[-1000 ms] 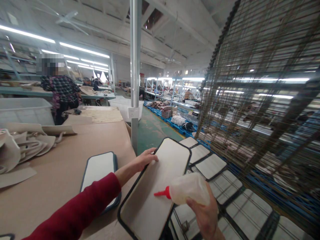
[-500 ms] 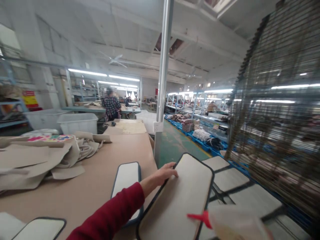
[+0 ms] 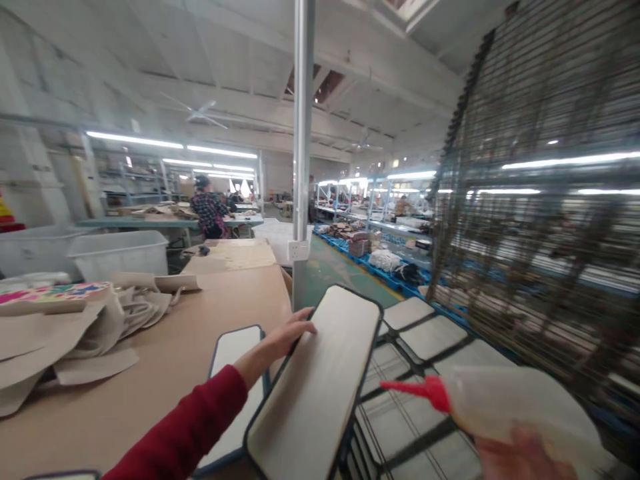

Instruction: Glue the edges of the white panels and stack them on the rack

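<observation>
My left hand [image 3: 291, 332], in a red sleeve, grips the left edge of a long cream panel [image 3: 325, 373] with a dark rim. Its thumb side lies over the face, and the panel is tilted beyond the table edge. My right hand [image 3: 520, 457] is wrapped round a translucent squeeze bottle [image 3: 505, 390] with a red pointed nozzle [image 3: 417, 390]. The bottle lies nearly level, its tip pointing left towards the panel but apart from it. Pale liquid shows in the bottle. Another rimmed panel [image 3: 235, 353] rests on the table under my left forearm.
Beige cut pieces [image 3: 95, 333] are heaped on the brown table [image 3: 165, 407] at left. At lower right, several pale panels [image 3: 433, 337] lie on a dark wire rack. More wire racks [image 3: 540, 133] tilt up on the right. A metal post [image 3: 303, 133] rises ahead. A person [image 3: 207, 207] stands farther back.
The view has swung right, so the surroundings appear farther left. The bottle and my right hand have come more fully into view. My left hand keeps its grip on the panel.
</observation>
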`<action>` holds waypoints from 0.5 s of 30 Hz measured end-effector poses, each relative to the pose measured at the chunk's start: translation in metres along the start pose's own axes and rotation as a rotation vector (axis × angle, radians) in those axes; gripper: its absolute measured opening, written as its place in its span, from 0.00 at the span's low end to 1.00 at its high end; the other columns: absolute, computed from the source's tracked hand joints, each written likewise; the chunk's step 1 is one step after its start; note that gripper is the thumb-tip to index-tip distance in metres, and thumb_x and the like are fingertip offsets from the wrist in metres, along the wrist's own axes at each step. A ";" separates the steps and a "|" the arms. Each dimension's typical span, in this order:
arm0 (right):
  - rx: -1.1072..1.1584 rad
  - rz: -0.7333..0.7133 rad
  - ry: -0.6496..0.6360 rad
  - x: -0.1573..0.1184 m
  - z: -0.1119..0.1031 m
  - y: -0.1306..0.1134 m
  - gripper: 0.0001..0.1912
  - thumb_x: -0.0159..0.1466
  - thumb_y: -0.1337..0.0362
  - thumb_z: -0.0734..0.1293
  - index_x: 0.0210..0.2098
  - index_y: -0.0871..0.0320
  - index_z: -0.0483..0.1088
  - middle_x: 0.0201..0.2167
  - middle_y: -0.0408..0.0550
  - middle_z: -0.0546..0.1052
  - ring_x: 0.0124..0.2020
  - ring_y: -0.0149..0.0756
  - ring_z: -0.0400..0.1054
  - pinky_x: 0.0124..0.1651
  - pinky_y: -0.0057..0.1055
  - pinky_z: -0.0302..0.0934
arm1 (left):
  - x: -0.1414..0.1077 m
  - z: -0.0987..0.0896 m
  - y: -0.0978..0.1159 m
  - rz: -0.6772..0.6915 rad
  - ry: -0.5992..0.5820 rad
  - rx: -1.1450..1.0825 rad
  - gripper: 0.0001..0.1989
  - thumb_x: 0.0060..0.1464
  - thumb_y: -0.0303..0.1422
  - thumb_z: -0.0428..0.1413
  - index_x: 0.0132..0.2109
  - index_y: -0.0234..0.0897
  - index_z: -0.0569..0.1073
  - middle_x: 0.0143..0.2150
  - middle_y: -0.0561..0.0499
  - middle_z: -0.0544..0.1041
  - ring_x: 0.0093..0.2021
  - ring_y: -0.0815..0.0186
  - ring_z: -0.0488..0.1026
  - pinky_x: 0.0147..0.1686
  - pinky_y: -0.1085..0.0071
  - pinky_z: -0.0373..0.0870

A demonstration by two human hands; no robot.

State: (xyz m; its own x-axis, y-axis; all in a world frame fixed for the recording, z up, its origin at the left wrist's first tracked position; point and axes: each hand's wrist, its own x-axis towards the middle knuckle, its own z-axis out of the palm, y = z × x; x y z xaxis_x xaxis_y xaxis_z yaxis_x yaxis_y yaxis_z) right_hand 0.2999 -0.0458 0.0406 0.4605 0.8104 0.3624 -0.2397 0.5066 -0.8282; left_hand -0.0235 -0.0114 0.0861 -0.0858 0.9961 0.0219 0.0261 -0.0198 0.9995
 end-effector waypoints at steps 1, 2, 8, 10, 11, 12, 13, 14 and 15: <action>0.046 0.003 0.048 0.010 -0.003 -0.013 0.31 0.49 0.46 0.70 0.51 0.48 0.67 0.52 0.48 0.71 0.59 0.56 0.57 0.56 0.60 0.56 | -0.001 -0.003 0.001 -0.002 -0.028 0.013 0.27 0.36 0.27 0.55 0.50 0.37 0.71 0.36 0.53 0.77 0.36 0.63 0.71 0.35 0.73 0.66; 0.126 0.004 0.102 0.020 -0.006 -0.025 0.30 0.49 0.48 0.71 0.50 0.48 0.68 0.54 0.46 0.69 0.60 0.55 0.55 0.60 0.60 0.51 | -0.002 -0.006 0.001 -0.001 -0.060 0.020 0.28 0.37 0.28 0.55 0.51 0.37 0.70 0.37 0.54 0.77 0.36 0.63 0.71 0.36 0.73 0.66; 0.343 -0.113 0.143 0.046 -0.015 -0.068 0.27 0.45 0.56 0.76 0.45 0.50 0.72 0.54 0.44 0.69 0.58 0.49 0.57 0.55 0.49 0.62 | -0.004 -0.012 -0.004 -0.014 -0.178 0.064 0.27 0.43 0.29 0.56 0.53 0.42 0.69 0.42 0.55 0.77 0.41 0.63 0.72 0.40 0.73 0.66; 0.341 -0.154 0.112 0.050 -0.018 -0.073 0.29 0.41 0.56 0.78 0.43 0.52 0.72 0.52 0.47 0.70 0.56 0.49 0.61 0.50 0.45 0.67 | -0.005 -0.011 -0.002 0.007 -0.215 0.092 0.27 0.43 0.29 0.56 0.54 0.41 0.69 0.45 0.55 0.77 0.44 0.62 0.71 0.43 0.73 0.65; 0.336 -0.166 0.091 0.053 -0.019 -0.074 0.30 0.40 0.56 0.78 0.42 0.52 0.72 0.51 0.48 0.71 0.54 0.49 0.63 0.47 0.43 0.69 | -0.005 -0.010 0.000 0.018 -0.237 0.103 0.27 0.43 0.29 0.57 0.54 0.41 0.70 0.46 0.54 0.76 0.46 0.62 0.71 0.44 0.73 0.65; 0.326 -0.166 0.062 0.055 -0.020 -0.076 0.30 0.39 0.56 0.79 0.42 0.52 0.72 0.50 0.49 0.72 0.53 0.49 0.64 0.45 0.42 0.69 | -0.006 -0.010 0.002 0.023 -0.256 0.111 0.27 0.43 0.29 0.57 0.54 0.41 0.70 0.47 0.54 0.76 0.47 0.61 0.70 0.44 0.73 0.65; 0.310 -0.160 0.031 0.056 -0.020 -0.078 0.31 0.39 0.56 0.79 0.43 0.52 0.72 0.49 0.50 0.73 0.51 0.49 0.66 0.43 0.42 0.70 | -0.006 -0.008 0.004 0.024 -0.277 0.118 0.27 0.44 0.30 0.57 0.54 0.41 0.70 0.47 0.54 0.76 0.47 0.60 0.70 0.45 0.72 0.65; 0.292 -0.154 -0.002 0.057 -0.021 -0.080 0.32 0.38 0.56 0.79 0.43 0.52 0.72 0.48 0.51 0.74 0.49 0.50 0.67 0.42 0.44 0.70 | -0.008 -0.007 0.006 0.023 -0.294 0.121 0.27 0.44 0.30 0.57 0.54 0.41 0.69 0.47 0.54 0.76 0.48 0.60 0.70 0.45 0.72 0.65; 0.275 -0.145 -0.044 0.057 -0.021 -0.081 0.33 0.39 0.55 0.79 0.44 0.51 0.72 0.47 0.52 0.74 0.47 0.50 0.68 0.42 0.46 0.70 | -0.009 -0.005 0.009 0.019 -0.311 0.122 0.27 0.44 0.30 0.57 0.54 0.40 0.69 0.48 0.54 0.76 0.48 0.59 0.70 0.45 0.71 0.65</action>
State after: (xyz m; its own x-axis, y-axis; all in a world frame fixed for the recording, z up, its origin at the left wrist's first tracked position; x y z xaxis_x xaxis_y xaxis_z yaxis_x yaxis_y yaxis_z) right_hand 0.3633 -0.0466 0.1200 0.4706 0.7330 0.4911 -0.3991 0.6733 -0.6224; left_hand -0.0278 -0.0209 0.0949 0.2237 0.9746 0.0130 0.1458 -0.0467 0.9882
